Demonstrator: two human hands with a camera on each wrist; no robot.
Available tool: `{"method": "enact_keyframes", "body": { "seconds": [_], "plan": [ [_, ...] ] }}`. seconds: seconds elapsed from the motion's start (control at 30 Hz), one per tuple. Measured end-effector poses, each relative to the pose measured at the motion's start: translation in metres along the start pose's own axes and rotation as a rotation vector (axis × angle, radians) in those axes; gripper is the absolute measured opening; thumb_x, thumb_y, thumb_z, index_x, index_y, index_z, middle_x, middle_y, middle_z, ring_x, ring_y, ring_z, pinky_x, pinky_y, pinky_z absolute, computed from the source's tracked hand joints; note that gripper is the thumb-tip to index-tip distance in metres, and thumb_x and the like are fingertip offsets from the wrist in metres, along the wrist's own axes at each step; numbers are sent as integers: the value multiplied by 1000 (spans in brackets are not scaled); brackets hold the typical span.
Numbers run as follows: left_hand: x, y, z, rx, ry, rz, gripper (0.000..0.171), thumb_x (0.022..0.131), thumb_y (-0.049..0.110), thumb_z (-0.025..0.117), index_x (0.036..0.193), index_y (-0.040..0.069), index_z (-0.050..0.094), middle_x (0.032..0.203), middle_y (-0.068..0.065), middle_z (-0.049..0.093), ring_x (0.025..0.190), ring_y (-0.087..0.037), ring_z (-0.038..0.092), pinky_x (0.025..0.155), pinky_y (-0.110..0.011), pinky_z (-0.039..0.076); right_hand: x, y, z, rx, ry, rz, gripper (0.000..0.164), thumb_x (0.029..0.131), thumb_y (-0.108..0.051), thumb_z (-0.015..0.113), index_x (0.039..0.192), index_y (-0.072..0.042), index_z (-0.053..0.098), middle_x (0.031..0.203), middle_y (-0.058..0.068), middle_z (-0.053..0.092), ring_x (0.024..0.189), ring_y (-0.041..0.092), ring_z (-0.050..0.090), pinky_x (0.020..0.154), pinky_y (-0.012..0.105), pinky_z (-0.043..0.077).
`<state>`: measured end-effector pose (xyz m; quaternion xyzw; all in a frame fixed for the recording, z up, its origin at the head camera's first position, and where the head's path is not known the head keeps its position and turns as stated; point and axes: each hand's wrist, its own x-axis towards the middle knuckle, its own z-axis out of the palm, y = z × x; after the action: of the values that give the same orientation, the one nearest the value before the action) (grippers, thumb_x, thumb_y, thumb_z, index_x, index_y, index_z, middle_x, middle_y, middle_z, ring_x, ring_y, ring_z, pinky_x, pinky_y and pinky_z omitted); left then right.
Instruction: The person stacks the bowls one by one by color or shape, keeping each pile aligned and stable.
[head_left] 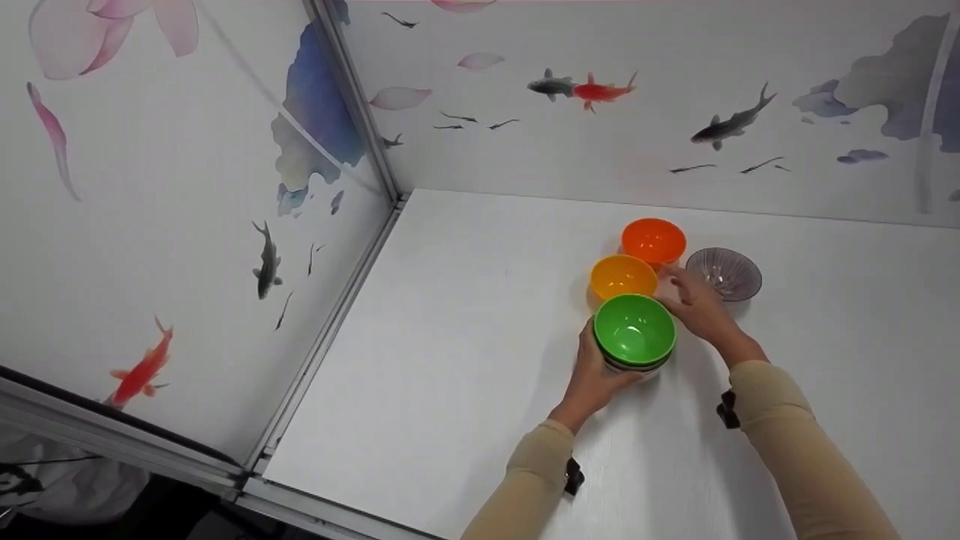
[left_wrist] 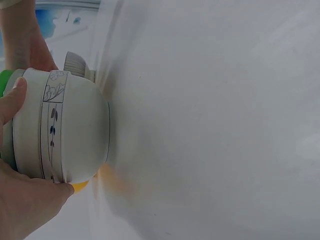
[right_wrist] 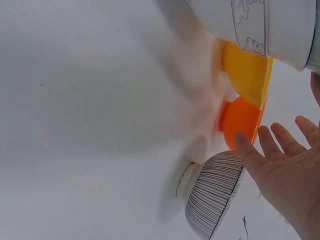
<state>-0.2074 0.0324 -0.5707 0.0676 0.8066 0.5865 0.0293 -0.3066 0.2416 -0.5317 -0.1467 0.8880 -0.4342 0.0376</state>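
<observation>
My left hand (head_left: 592,379) grips a stack of bowls from the near left, thumb on one side and fingers on the other. On top of the stack is a green bowl (head_left: 634,330); below it the left wrist view shows a white bowl (left_wrist: 82,125) with a patterned band. Beside the stack, my right hand (head_left: 697,304) has its fingers extended and spread, near the orange bowl (head_left: 654,241) and the bowl with thin dark stripes (head_left: 725,275). A yellow bowl (head_left: 622,279) stands just behind the stack. Whether the right fingertips touch anything is unclear.
The bowls are on a white tabletop (head_left: 450,337). A printed back wall (head_left: 637,150) with fish stands behind them, and a similar side panel (head_left: 202,247) with a metal frame rises at the left.
</observation>
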Motion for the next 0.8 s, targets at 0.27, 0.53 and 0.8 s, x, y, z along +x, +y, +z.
{"method": "enact_keyframes", "body": {
  "seconds": [0.27, 0.53, 0.8],
  "plan": [
    [-3, -4, -1, -8, -1, -12, 113, 77, 25, 87, 158, 13, 10, 160, -7, 29, 147, -23, 33, 123, -42, 31, 4, 10, 9, 17, -25, -10, 60, 99, -9, 59, 151, 3, 31, 157, 31, 29, 139, 55, 34, 108, 71, 35],
    [-3, -5, -1, 1, -20, 32, 112, 78, 26, 86, 158, 13, 9, 161, -5, 28, 147, -20, 32, 124, -39, 29, 10, 14, 12, 58, -38, -7, 60, 99, -5, 55, 153, 4, 28, 157, 31, 28, 139, 56, 32, 108, 71, 35],
    [2, -3, -1, -2, -17, 36, 111, 78, 25, 86, 158, 16, 9, 161, -3, 28, 148, -18, 31, 125, -38, 27, 18, 16, 10, 64, -87, 8, 63, 99, 0, 51, 155, 0, 23, 159, 32, 23, 140, 57, 30, 111, 69, 34]
  ]
}}
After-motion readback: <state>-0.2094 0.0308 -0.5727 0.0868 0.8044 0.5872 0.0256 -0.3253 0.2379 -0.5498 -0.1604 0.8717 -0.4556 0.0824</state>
